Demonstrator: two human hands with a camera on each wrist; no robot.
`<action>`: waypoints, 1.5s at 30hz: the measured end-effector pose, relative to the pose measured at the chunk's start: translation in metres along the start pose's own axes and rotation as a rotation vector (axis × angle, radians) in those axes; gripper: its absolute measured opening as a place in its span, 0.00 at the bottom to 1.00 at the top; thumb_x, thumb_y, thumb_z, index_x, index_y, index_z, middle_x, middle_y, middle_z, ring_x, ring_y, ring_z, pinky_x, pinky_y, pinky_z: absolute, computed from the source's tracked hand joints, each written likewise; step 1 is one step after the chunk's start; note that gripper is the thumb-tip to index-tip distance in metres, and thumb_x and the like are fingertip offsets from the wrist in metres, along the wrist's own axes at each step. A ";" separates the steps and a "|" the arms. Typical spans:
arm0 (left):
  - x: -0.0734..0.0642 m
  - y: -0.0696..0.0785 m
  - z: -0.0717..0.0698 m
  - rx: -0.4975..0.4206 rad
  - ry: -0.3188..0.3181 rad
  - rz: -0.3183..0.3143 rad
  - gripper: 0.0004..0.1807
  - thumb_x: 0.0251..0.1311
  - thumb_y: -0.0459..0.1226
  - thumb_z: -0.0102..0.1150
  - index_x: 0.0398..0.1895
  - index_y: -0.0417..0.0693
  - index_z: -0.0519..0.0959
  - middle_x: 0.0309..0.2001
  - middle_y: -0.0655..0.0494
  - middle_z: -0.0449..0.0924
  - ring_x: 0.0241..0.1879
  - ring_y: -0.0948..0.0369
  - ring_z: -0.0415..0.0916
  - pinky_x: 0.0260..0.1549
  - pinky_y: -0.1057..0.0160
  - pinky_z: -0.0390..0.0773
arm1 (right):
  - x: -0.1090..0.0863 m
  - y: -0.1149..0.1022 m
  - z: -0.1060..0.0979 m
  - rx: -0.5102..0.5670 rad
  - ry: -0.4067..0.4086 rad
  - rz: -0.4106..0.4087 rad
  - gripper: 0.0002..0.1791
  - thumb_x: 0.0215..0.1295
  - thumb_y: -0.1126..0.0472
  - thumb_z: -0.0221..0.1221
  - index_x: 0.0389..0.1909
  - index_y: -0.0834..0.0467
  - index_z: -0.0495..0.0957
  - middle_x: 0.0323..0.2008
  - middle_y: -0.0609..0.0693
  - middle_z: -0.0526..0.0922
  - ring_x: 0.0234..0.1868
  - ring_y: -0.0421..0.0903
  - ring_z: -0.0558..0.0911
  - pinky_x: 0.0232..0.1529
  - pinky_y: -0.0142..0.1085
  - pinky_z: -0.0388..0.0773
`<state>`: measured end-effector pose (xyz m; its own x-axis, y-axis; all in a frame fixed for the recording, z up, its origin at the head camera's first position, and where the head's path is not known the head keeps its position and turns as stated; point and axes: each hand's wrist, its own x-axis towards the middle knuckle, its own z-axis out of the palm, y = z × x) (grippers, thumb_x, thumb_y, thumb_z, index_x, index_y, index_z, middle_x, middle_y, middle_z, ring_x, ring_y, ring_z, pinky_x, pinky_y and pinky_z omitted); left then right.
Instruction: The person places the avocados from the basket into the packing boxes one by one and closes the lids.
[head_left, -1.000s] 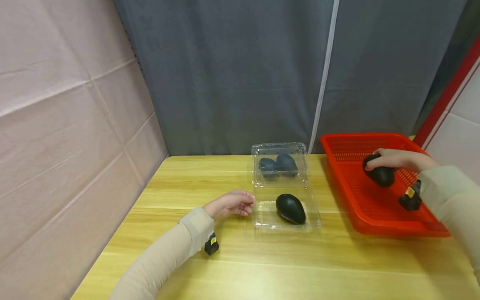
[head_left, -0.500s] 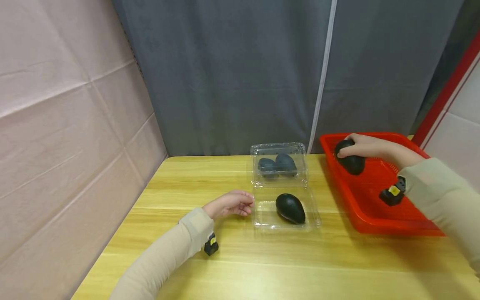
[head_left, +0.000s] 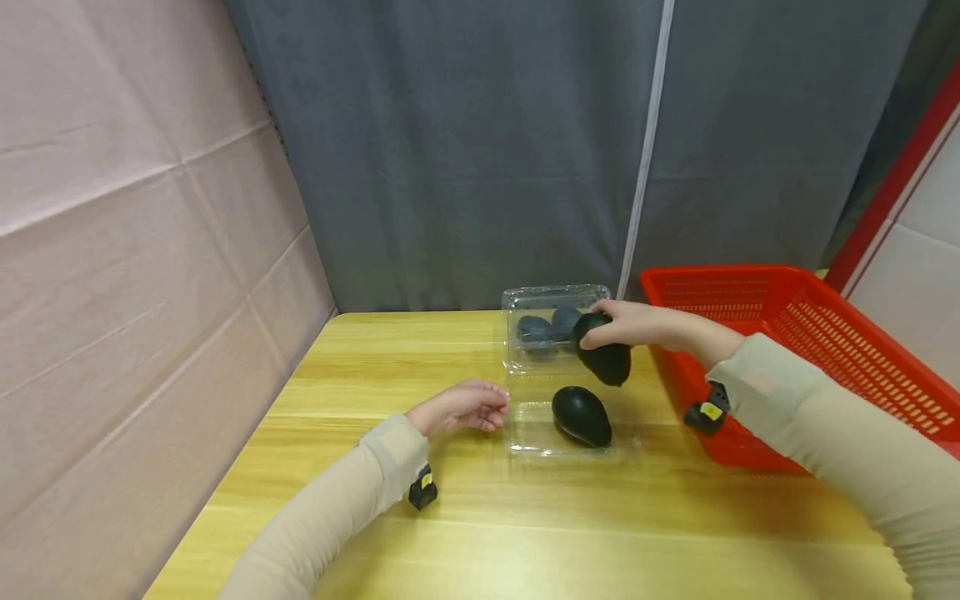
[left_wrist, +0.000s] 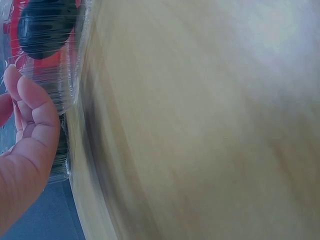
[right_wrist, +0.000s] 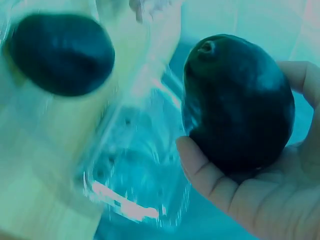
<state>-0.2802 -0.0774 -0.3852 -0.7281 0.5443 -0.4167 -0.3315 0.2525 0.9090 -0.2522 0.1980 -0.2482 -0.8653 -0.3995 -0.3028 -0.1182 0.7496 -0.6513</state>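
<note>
My right hand (head_left: 618, 323) grips a dark, pear-shaped avocado (head_left: 606, 354) above the right side of an open clear plastic clamshell box (head_left: 528, 437). In the right wrist view, fingers and thumb wrap this avocado (right_wrist: 237, 105), its stem scar showing. A second avocado (head_left: 581, 417) lies inside the box's base. At the left rim, my left hand (head_left: 468, 407) pinches the plastic edge between curled fingers and thumb. The left wrist view shows that hand (left_wrist: 32, 130) beside the clear wall. Two more dark avocados (head_left: 535, 330) show through plastic at the back; whether inside or behind the lid, I cannot tell.
A red plastic basket (head_left: 678, 387) stands to the right, partly hidden by my right forearm. The wooden table (head_left: 465, 542) ends at a grey curtain (head_left: 465, 167) behind and a pale cloth wall (head_left: 150, 292) on the left.
My right hand has carried the avocado out of the red basket, leftward to above the clear box. The left hand has stayed at the box's left rim.
</note>
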 end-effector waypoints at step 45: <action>-0.004 0.001 0.001 -0.001 -0.017 -0.010 0.06 0.64 0.31 0.45 0.29 0.45 0.70 0.23 0.58 0.75 0.19 0.67 0.71 0.22 0.72 0.74 | 0.056 -0.004 0.128 -0.308 0.024 -0.047 0.40 0.50 0.48 0.63 0.59 0.66 0.63 0.45 0.57 0.77 0.41 0.48 0.76 0.41 0.41 0.75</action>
<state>-0.2765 -0.0783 -0.3825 -0.7148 0.5550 -0.4255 -0.3394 0.2567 0.9049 -0.2378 0.1053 -0.3522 -0.8661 -0.4280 -0.2581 -0.2974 0.8564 -0.4221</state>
